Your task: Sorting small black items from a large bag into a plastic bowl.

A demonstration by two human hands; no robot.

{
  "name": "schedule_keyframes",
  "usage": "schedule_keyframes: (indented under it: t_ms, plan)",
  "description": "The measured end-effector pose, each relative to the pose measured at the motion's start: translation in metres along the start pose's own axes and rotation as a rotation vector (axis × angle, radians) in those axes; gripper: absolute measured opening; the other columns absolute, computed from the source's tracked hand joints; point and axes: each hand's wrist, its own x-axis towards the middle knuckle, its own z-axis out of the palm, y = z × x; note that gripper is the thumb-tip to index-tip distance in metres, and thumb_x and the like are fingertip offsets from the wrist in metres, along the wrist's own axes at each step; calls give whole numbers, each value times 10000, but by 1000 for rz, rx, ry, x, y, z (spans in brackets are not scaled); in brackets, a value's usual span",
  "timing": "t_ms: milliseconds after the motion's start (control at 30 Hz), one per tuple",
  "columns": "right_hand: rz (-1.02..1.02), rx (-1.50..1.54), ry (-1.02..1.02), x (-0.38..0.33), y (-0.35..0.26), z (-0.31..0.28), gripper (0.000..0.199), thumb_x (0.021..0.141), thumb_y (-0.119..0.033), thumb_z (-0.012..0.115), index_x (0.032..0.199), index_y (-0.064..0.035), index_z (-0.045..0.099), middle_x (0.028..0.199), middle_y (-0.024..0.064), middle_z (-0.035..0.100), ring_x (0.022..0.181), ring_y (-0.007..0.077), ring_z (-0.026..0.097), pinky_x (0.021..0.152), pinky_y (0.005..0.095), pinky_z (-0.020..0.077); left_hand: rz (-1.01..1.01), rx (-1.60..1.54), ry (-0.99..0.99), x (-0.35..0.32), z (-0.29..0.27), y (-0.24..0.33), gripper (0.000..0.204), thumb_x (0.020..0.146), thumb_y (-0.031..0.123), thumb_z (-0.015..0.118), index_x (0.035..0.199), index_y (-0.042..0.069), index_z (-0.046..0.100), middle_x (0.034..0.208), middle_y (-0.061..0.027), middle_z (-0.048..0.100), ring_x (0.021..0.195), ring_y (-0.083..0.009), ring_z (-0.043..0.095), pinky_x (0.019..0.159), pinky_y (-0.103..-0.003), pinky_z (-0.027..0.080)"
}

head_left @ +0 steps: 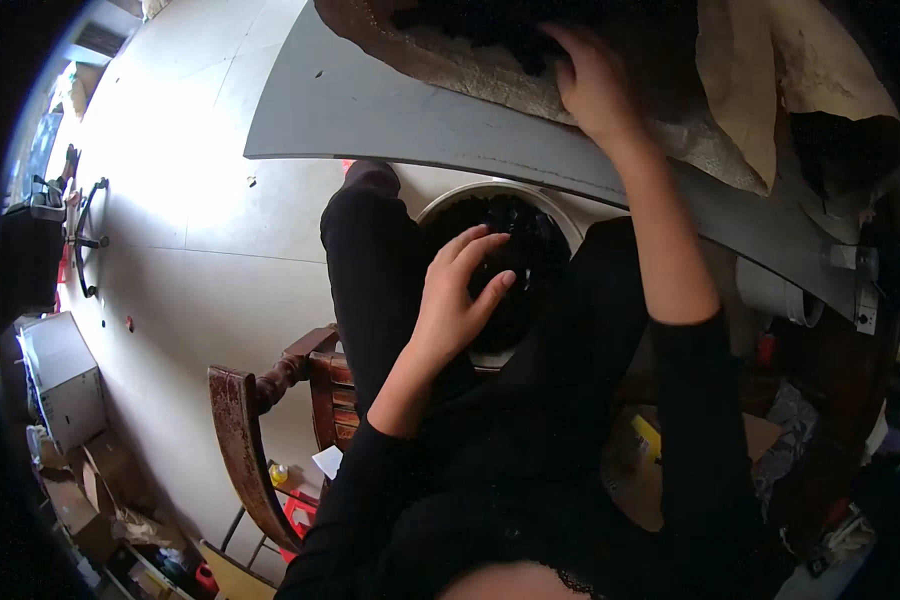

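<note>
"Head view: what is the right hand (595,90) doing?"

"It's up near 1 o'clock. Its fingertips reach the edge of a black heap (490,25), with the thumb a bit apart. I can't tell if it pinches any."

"Which way is the heap from that hand?"

"At about 10 o'clock, and very close. The bit I see looks longest from 9 to 3 o'clock, but its top is lost in the dark. The right hand is much nearer to it than the left hand (453,290)."

"And the left hand?"

"Its fingers are spread and loose, and it looks like it holds nothing. It's over a pale round pail (453,193), between the knees. The pail is at 7 o'clock from the right hand."

"What's in the pail?"

"Lots of dark, shiny bits (505,215)."

"What's under the heap?"

"A tan sheet (735,100), on a grey surface (370,110)."

"Any more tubs or boxes?"

"A white tub (770,293) at 3 o'clock, and a white box (65,375) at 8 o'clock. I can't see inside either."
</note>
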Motion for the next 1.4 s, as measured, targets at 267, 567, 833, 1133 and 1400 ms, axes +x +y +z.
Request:
schedule_keyframes:
  t_ms: [267, 567, 833, 1133, 1400]
  plan:
    - [848, 372, -377, 31, -64, -65, 479, 805, -50, 544, 1267, -64, 419, 1314, 161, 393, 1221, 319, 363, 990, 405, 327, -59, -165, 211, 3, -29, -2, 183, 793, 47, 575, 973, 37, 603, 961, -103, 574, 869, -201, 561, 755, -277, 420]
    - [673, 834, -12, -96, -140, -60, 207, 913, -172, 478, 971, -7, 590, 623, -33, 504, 495, 5, 397, 448, 145, 297, 203, -89, 198, 18, -18, 53, 437, 625, 19, 740, 1033, 7, 585, 807, -93, 577, 660, -168, 547, 606, -243, 452]
    - [513, 1168, -366, -104, -116, -70, 443, 946, -335, 377, 837, 45, 578, 895, 49, 553, 708, 90, 501, 570, 207, 379, 233, -146, 135, 9, -25, 54, 309, 679, -40, 648, 984, 6, 632, 801, -103, 587, 671, -191, 565, 604, -255, 448]
    - [295, 352, -83, -117, -142, -56, 324, 884, -222, 484, 622, -33, 453, 553, 94, 430, 522, 274, 435, 494, 373, 336, -58, -585, 114, 0, -7, 64, 131, 835, 52, 533, 940, -24, 523, 864, -45, 503, 740, -98, 473, 670, -192, 378]
    - [122, 267, -116, -118, -142, -60, 263, 845, -239, 521, 742, 1, 545, 754, 117, 538, 749, 284, 524, 677, 373, 410, 0, -628, 129, 0, -12, 49, 74, 820, 48, 520, 842, -23, 521, 796, -59, 492, 722, -129, 467, 648, -218, 366]
